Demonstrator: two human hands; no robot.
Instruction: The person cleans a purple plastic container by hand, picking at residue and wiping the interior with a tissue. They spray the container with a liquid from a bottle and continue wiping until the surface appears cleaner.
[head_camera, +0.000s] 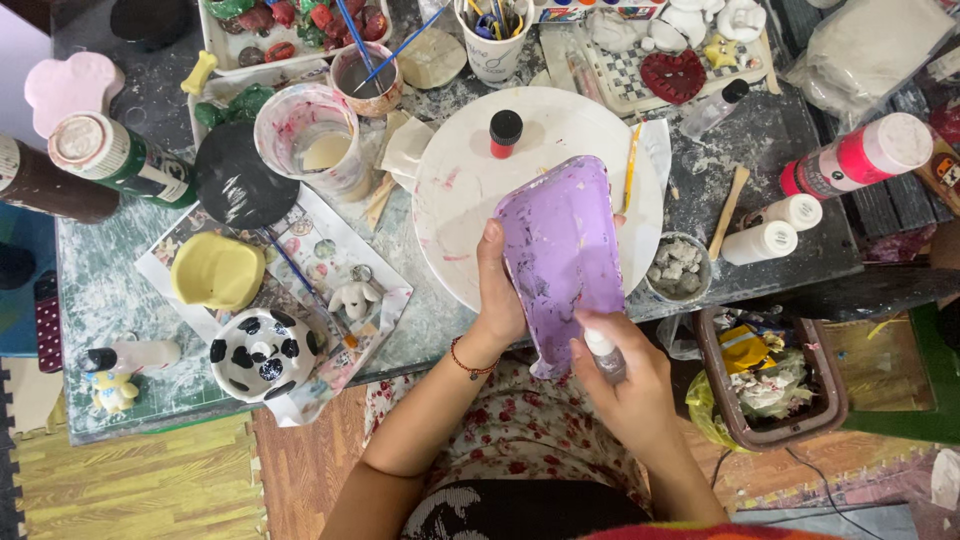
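My left hand (500, 295) grips the left edge of a purple tray (562, 255), thumb on its face and the other fingers hidden behind it. The tray is held tilted above the near edge of the table (110, 290), partly over a round white plate (465, 180).

My right hand (625, 385) is closed around a small clear bottle (603, 352) with a white top, held against the lower right part of the tray. I cannot tell whether anything is coming out of it.

Condition of the tray: purple paint covers nearly all of its visible face. Pale flecks and thin patches show through in several places, most of them toward the top and the lower end. By my judgement the base coat is largely on, and the coverage is uneven and not yet finished.

Surrounding items:
- A small red bottle with a black cap (505, 132) stands on the plate.
- A thin yellow-handled brush (631, 165) lies on the plate's right side, unused at this moment.
- A paint-stained cup of water (310, 140) stands left of the plate.
- A small bowl of grey lumps (678, 265) sits just right of the tray.
- A yellow dish (215, 270) and a black-and-white spotted bowl (262, 352) rest on paper at the left, both fully coloured.
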